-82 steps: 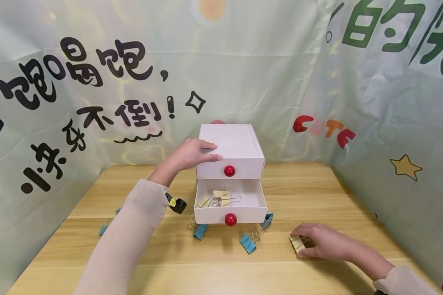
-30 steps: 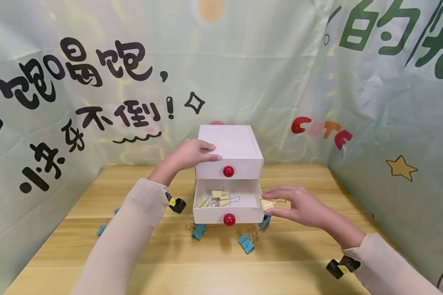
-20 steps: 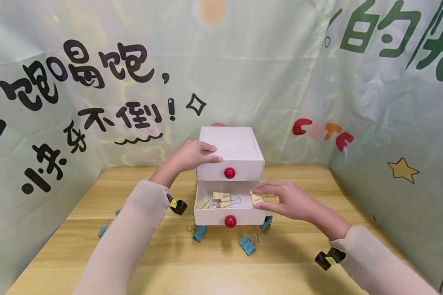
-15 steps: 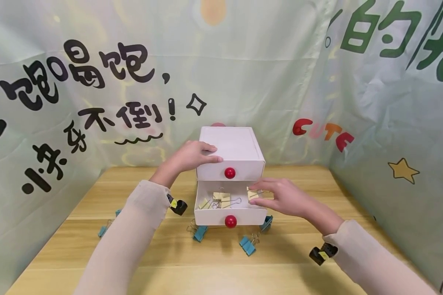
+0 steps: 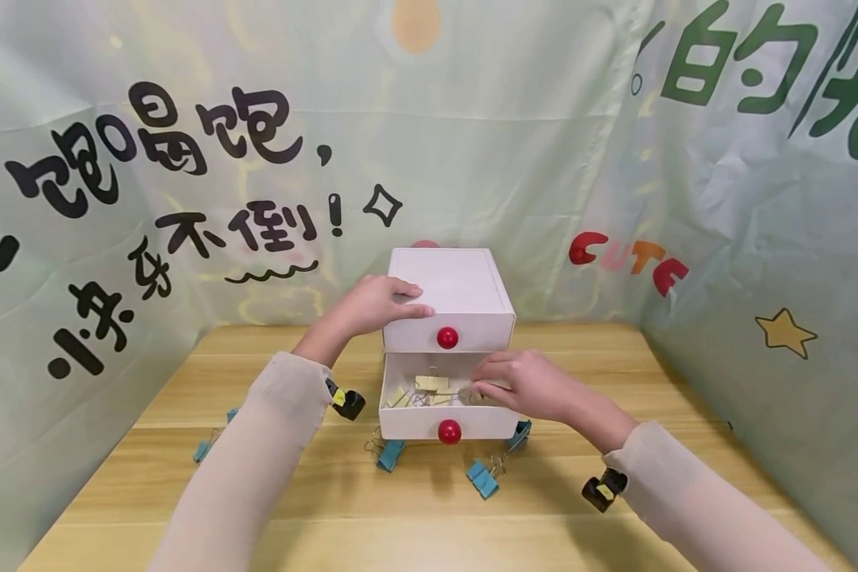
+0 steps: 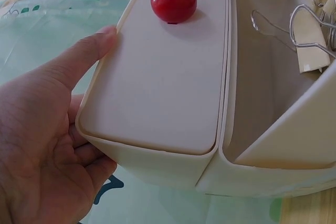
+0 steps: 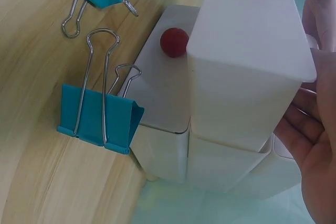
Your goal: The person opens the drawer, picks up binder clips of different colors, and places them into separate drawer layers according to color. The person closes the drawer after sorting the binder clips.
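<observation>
A white drawer unit (image 5: 450, 280) with red knobs stands on the table, its middle drawer (image 5: 439, 424) pulled out. My left hand (image 5: 368, 304) rests at the unit's upper left corner, thumb along the top front edge (image 6: 107, 38). In the open drawer lie several pale yellow binder clips (image 5: 431, 383) with silver handles. My right hand (image 5: 525, 385) is at the drawer's right side, fingertips inside over its floor. Between thumb and fingers no clip shows; whatever lies under the hand is partly hidden. From the right wrist view, the fingertips of this hand (image 7: 320, 124) disappear behind the drawer.
Several blue binder clips lie about the table: one in front (image 5: 484, 479), one under the drawer's right corner (image 5: 519, 435), one to its left (image 5: 391, 454), others near the left sleeve. The lower drawer (image 7: 157, 82) is pushed in. Printed cloth (image 5: 529, 159) hangs behind.
My right hand has carried a yellow binder clip from the table at the right into the open drawer. That clip no longer shows between its fingers. The left hand has stayed on the unit.
</observation>
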`<state>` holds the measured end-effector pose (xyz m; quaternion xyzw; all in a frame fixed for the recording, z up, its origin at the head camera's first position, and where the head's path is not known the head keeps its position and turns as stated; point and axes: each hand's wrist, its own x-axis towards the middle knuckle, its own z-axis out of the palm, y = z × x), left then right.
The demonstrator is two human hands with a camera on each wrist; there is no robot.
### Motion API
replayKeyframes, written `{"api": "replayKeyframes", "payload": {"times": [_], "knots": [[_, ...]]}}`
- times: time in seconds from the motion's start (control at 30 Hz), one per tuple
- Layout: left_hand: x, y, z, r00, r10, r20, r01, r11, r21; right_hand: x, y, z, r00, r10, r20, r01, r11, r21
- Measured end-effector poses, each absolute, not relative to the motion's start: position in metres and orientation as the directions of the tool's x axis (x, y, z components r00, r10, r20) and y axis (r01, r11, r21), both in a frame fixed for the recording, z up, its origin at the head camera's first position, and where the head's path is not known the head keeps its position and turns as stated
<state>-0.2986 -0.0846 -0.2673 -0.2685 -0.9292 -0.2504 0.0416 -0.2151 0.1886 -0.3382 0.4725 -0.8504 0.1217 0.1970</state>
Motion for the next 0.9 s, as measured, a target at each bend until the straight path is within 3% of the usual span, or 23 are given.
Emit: {"api": "replayKeyframes", "payload": {"times": [0.23,0.5,0.7,0.8,0.9], "knots": [[-0.299,-0.085,-0.269,-0.849,0.480,0.220,0.525,0.728,0.440,-0.201,0.190,-0.335,-0.538,-0.708,0.458,-0.815,0.575,-0.069],[-0.300,-0.084,-0.266,-0.849,0.482,0.215,0.525,0.725,0.446,-0.173,0.190,-0.330,-0.664,-0.589,0.461,-0.735,0.627,-0.256],[-0.299,-0.084,-0.263,-0.857,0.473,0.204,0.512,0.732,0.451,-0.155,0.186,-0.333,-0.654,-0.575,0.491,-0.751,0.568,-0.336],[-0.299,-0.084,-0.263,-0.858,0.474,0.200,0.510,0.730,0.455,-0.148,0.183,-0.341,-0.673,-0.588,0.448,-0.739,0.553,-0.384],[-0.299,-0.083,-0.264,-0.858,0.476,0.190,0.507,0.730,0.458,-0.142,0.182,-0.350,-0.738,-0.577,0.351,-0.670,0.562,-0.485]]}}
